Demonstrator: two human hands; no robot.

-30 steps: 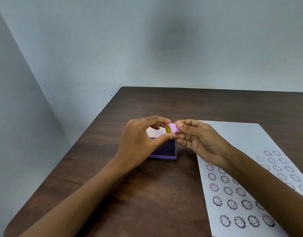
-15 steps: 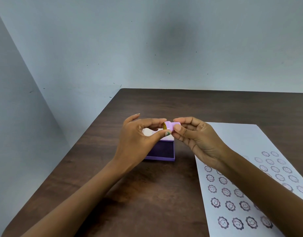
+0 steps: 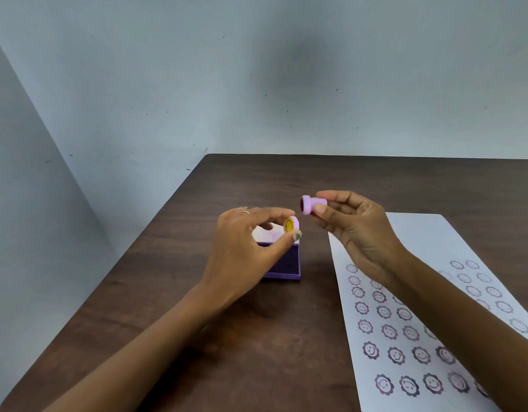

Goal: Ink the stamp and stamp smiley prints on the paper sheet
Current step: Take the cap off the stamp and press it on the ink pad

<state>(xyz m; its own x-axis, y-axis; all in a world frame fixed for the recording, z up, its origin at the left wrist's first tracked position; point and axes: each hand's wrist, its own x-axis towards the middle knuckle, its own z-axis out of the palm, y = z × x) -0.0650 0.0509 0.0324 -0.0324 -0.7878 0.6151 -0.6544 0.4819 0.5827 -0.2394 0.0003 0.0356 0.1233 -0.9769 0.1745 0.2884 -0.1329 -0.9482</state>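
Stamp [image 3: 312,204]: light, rigid; you pinch its stem in your right hand [image 3: 361,233].
Cap [image 3: 291,224]: your left hand [image 3: 242,248] pinches it.

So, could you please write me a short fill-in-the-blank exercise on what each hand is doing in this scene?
1. The stamp is pinched in the ____ hand.
2. The left hand holds the stamp's yellow-faced ____.
3. The open ink pad lies on the table under the ____ hand.
4. The smiley prints are on the ____.

Missing words: right; cap; left; paper sheet
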